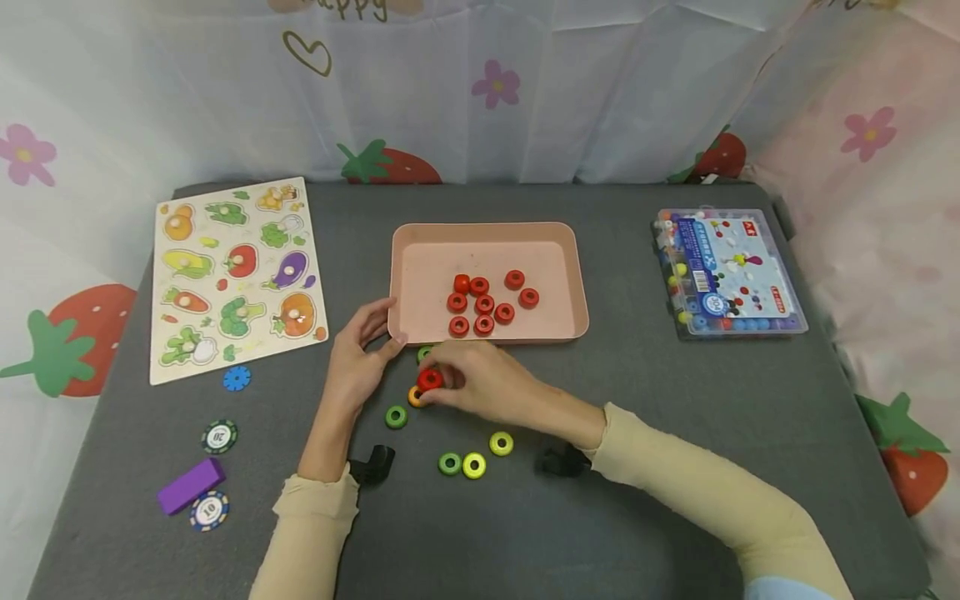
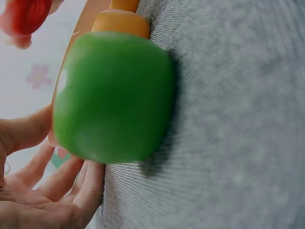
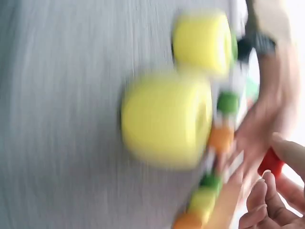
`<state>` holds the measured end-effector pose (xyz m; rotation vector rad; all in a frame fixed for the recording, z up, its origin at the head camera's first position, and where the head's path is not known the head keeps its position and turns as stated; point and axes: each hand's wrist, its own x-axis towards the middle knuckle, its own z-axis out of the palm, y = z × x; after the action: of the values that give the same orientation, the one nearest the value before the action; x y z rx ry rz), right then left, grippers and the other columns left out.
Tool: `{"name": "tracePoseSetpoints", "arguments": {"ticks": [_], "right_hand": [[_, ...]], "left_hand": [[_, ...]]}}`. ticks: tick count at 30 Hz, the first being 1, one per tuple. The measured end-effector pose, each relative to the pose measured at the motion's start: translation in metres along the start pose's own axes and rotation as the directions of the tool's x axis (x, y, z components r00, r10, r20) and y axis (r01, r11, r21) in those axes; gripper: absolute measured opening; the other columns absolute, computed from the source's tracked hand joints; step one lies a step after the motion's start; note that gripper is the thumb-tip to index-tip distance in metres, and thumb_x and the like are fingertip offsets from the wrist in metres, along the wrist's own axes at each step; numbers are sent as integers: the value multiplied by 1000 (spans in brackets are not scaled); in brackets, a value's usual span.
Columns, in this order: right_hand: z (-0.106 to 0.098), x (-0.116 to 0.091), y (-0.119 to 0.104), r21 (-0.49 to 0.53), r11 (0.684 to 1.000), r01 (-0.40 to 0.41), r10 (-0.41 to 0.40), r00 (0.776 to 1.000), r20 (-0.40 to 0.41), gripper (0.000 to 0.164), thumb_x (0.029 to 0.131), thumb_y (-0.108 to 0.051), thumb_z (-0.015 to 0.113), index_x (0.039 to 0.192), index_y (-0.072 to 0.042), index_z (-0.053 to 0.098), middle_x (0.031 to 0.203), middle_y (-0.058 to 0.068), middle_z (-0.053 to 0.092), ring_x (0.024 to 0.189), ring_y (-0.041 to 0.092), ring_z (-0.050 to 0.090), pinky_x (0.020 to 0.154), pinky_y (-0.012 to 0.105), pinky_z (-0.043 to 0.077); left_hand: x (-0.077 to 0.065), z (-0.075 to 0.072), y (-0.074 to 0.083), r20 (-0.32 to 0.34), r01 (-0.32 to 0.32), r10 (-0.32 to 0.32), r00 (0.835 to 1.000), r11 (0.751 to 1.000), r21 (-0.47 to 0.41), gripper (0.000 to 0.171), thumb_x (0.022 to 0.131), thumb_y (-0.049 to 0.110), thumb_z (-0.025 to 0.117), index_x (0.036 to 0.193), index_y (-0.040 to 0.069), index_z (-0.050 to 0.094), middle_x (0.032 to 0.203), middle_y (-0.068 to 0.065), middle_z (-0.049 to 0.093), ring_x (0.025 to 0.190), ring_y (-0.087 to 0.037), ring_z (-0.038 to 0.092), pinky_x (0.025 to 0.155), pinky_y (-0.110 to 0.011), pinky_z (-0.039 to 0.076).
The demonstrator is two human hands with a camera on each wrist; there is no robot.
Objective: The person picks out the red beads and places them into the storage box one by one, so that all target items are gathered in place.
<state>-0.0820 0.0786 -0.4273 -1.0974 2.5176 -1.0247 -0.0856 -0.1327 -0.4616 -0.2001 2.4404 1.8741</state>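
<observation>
Between thumb and fingers, my right hand (image 1: 491,383) pinches a red ring-shaped bead (image 1: 430,380), just above the table in front of the pink tray (image 1: 423,267). In the right wrist view the same red bead (image 3: 270,163) shows partly behind the fingertips. My left hand (image 1: 356,362) touches the tray's front left corner, its fingers fairly straight along the side. Several red beads (image 1: 484,304) lie in the tray. Beneath the right hand is an orange bead (image 1: 415,397), partly covered. A green bead (image 1: 396,417) lies beside it, and fills much of the left wrist view.
Nearer the front lie a green bead (image 1: 449,464) and two yellow beads (image 1: 474,466). A vegetable puzzle board (image 1: 247,275), a blue disc (image 1: 237,378), poker chips (image 1: 219,436) and a purple block (image 1: 191,487) are on the left. A clear bead case (image 1: 731,275) stands right.
</observation>
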Motion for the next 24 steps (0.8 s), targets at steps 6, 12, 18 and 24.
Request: {"name": "tracePoseSetpoints", "arguments": {"ticks": [6, 12, 18, 24], "right_hand": [[-42, 11, 38, 47, 992, -113, 120, 975, -188, 31, 83, -21, 84, 110, -12, 72, 74, -3, 58, 66, 10, 53, 62, 27, 46], [-59, 14, 81, 53, 969, -241, 246, 930, -273, 30, 82, -17, 84, 109, -8, 74, 73, 3, 60, 66, 16, 54, 62, 28, 44], [-64, 14, 97, 61, 949, -311, 316, 913, -258, 31, 85, -15, 81, 113, -3, 73, 77, 7, 59, 69, 19, 52, 64, 30, 42], [-67, 13, 98, 24, 942, -333, 330, 916, -226, 33, 88, -12, 78, 119, -3, 72, 85, 8, 63, 76, 20, 56, 68, 31, 43]], "left_hand": [[0, 1, 0, 2, 26, -26, 1000, 1000, 7, 52, 92, 6, 70, 142, 14, 56, 142, -10, 58, 131, -27, 54, 108, -48, 40], [-1, 2, -1, 5, 22, -22, 1000, 1000, 10, 52, 93, 7, 70, 142, 15, 55, 142, -10, 58, 131, -27, 54, 109, -49, 40], [0, 1, -2, 4, 15, -15, 1000, 1000, 12, 52, 92, 6, 70, 142, 14, 55, 141, -11, 59, 130, -28, 55, 108, -49, 40], [0, 2, 0, 4, 19, -19, 1000, 1000, 11, 53, 92, 5, 70, 142, 14, 55, 141, -11, 59, 131, -27, 55, 109, -48, 40]]}}
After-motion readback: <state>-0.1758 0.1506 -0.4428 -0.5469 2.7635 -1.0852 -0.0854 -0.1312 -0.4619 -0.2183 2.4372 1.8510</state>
